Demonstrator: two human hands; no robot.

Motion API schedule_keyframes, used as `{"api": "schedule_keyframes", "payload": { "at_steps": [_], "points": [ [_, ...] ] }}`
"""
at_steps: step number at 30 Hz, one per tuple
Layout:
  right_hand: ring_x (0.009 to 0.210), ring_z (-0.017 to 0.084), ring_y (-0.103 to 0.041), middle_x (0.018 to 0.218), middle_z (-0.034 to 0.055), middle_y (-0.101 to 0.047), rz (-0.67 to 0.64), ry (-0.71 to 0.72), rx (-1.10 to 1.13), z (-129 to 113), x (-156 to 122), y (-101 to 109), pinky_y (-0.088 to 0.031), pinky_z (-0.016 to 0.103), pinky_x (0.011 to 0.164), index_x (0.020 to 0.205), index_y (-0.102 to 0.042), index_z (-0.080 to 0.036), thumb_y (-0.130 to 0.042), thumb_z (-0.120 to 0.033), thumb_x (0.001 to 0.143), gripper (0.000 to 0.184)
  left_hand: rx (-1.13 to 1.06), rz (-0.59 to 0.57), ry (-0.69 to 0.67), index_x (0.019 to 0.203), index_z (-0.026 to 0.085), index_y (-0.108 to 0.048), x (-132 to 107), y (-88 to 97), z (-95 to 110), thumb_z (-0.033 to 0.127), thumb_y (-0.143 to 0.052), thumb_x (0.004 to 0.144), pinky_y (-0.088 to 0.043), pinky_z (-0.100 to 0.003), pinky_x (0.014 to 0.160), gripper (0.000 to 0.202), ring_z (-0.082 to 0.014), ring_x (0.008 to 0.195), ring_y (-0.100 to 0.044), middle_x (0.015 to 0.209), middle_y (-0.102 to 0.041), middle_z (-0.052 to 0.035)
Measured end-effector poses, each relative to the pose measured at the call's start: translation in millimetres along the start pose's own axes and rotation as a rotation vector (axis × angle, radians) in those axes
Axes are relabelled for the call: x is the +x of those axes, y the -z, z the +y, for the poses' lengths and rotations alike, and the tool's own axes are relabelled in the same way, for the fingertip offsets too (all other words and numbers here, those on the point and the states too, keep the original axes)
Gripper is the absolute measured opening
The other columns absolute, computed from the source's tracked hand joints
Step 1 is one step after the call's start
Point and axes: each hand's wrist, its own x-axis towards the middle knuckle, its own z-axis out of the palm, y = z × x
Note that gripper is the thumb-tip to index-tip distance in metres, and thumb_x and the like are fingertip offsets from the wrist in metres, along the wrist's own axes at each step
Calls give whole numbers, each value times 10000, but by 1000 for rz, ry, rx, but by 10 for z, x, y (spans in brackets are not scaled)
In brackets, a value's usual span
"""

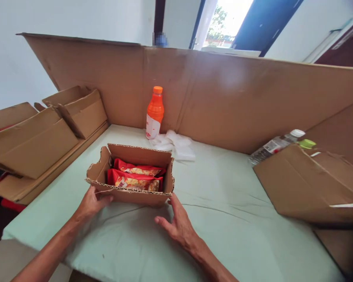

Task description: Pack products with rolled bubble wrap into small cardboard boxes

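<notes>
A small open-topped cardboard box [138, 196] stands on the pale green cloth, its cut rim rough and showing corrugation. Inside lie red snack packets [135, 180], at least two, side by side. My left hand [93, 203] is at the box's front left corner, its thumb along the front wall and its other fingers partly hidden by the side. At the front right corner, my right hand [178, 222] touches the box with its fingertips. Its thumb is spread well away from the fingers, in front of the box.
Behind the box stand an orange bottle [155, 113] and crumpled white plastic [179, 145]. Cardboard bins [32, 141] line the left edge. To the right, a clear bottle [275, 147] leans by a larger carton [300, 188]. A tall cardboard wall [229, 102] closes off the back.
</notes>
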Motion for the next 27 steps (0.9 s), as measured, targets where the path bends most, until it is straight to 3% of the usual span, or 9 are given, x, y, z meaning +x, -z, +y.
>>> {"api": "schedule_keyframes", "payload": {
  "at_steps": [6, 8, 11, 13, 17, 20, 22, 25, 27],
  "points": [
    [1300, 327, -571, 1396, 144, -608, 83, -35, -26, 54, 17, 143, -517, 481, 1048, 1498, -430, -212, -604, -447, 899, 666, 52, 40, -30, 1056, 144, -615, -23, -289, -232, 637, -814, 567, -593, -467, 902, 722, -349, 1032, -708, 1107, -738, -170],
    [1273, 305, -597, 1414, 135, -605, 53, 15, -57, 129, 11, 307, -525, 467, 1040, 1486, -457, -213, -583, -361, 892, 625, 76, 54, -30, 1052, 153, -611, 0, -327, -273, 609, -814, 575, -608, -465, 861, 690, -347, 990, -721, 1053, -752, -152],
    [1239, 268, -626, 1384, 97, -641, 32, 90, -135, 299, 155, 706, -521, 463, 1042, 1340, -618, -255, -533, -279, 916, 433, 152, 41, 16, 976, 163, -631, 18, -336, -335, 605, -817, 560, -621, -476, 793, 635, -350, 873, -739, 937, -770, -140],
    [1221, 261, -634, 1326, 83, -679, 129, 85, -239, 447, 417, 1014, -505, 487, 1054, 1221, -693, -274, -499, -270, 951, 332, 211, 63, 24, 922, 172, -651, 2, -353, -393, 647, -790, 574, -618, -488, 803, 604, -359, 869, -741, 927, -775, -144],
    [1239, 305, -596, 1340, 107, -664, 284, 49, -555, 760, 1259, 1413, -467, 548, 1057, 1246, -685, -235, -533, -196, 909, 372, 263, 136, -2, 877, 195, -671, -61, -466, -490, 730, -743, 573, -619, -482, 820, 620, -381, 920, -738, 934, -775, -142],
    [1271, 346, -544, 1426, 142, -594, 249, 25, -684, 929, 1895, 1406, -462, 560, 1017, 1282, -665, -210, -626, -131, 822, 468, 280, 185, 0, 886, 204, -669, -103, -557, -464, 772, -723, 552, -628, -478, 773, 661, -385, 890, -740, 884, -771, -128],
    [1268, 347, -538, 1404, 138, -611, 235, 27, -684, 987, 2206, 1346, -457, 544, 1002, 1177, -716, -210, -657, -106, 793, 402, 300, 202, 0, 902, 216, -668, -136, -594, -395, 783, -699, 581, -630, -467, 734, 652, -371, 856, -741, 850, -770, -108],
    [1243, 315, -554, 1311, 108, -674, 281, 14, -659, 1000, 2419, 1370, -441, 509, 1002, 994, -756, -213, -613, -113, 844, 230, 327, 204, 19, 833, 230, -644, -194, -629, -272, 771, -687, 624, -620, -440, 658, 582, -350, 761, -734, 745, -750, -82],
    [1263, 306, -542, 1353, 113, -647, 363, -17, -650, 974, 2353, 1498, -418, 512, 1018, 1056, -739, -204, -539, -138, 905, 259, 297, 197, 37, 760, 240, -603, -223, -646, -226, 770, -679, 636, -611, -427, 635, 550, -341, 719, -725, 706, -736, -79]
  ]
}}
